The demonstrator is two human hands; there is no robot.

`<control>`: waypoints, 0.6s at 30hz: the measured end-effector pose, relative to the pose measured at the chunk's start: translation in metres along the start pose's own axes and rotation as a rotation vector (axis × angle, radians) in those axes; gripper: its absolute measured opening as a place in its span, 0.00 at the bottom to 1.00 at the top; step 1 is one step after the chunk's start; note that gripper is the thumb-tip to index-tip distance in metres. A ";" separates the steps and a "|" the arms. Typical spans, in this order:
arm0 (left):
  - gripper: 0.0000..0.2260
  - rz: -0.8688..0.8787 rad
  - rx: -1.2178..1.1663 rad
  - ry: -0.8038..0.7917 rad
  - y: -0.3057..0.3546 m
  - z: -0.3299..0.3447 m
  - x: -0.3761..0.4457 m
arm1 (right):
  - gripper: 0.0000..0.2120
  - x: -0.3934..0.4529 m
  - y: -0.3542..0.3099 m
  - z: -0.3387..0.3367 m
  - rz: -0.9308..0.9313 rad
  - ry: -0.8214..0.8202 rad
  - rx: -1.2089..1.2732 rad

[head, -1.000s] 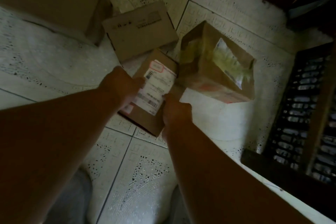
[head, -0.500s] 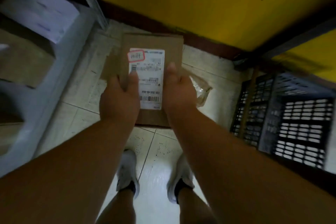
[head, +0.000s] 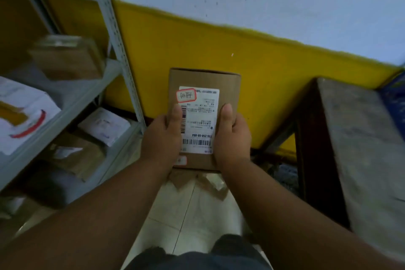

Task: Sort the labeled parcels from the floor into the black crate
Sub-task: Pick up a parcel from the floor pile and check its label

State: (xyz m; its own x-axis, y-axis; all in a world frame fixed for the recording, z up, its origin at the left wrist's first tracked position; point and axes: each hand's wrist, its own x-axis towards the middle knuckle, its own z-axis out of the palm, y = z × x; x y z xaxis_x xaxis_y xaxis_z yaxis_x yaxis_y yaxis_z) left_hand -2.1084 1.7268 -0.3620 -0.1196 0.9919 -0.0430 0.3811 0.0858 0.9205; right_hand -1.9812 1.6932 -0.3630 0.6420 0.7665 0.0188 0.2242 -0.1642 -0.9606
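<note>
Brown rectangular cardboard parcel [head: 202, 116] with white shipping label [head: 198, 119] is raised upright at chest level, our left hand [head: 162, 136] and right hand [head: 232, 136] clamping its side edges, thumbs on its face, presumably to read the label before crating, beside grey metal shelving [head: 114, 35].
</note>
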 end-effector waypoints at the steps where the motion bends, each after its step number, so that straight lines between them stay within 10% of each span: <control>1: 0.27 0.011 -0.024 0.041 0.011 -0.002 -0.006 | 0.24 0.001 -0.008 -0.007 -0.041 -0.013 0.014; 18: 0.24 -0.231 -0.222 0.869 0.038 -0.142 -0.256 | 0.31 -0.179 -0.093 -0.025 -0.494 -0.802 0.122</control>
State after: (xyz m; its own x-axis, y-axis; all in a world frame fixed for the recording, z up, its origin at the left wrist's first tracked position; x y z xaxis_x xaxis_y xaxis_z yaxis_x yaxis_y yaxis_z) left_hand -2.1937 1.4626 -0.2603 -0.8507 0.5255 -0.0109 0.0884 0.1635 0.9826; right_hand -2.0988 1.5559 -0.2706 -0.2101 0.9372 0.2785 0.2289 0.3241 -0.9179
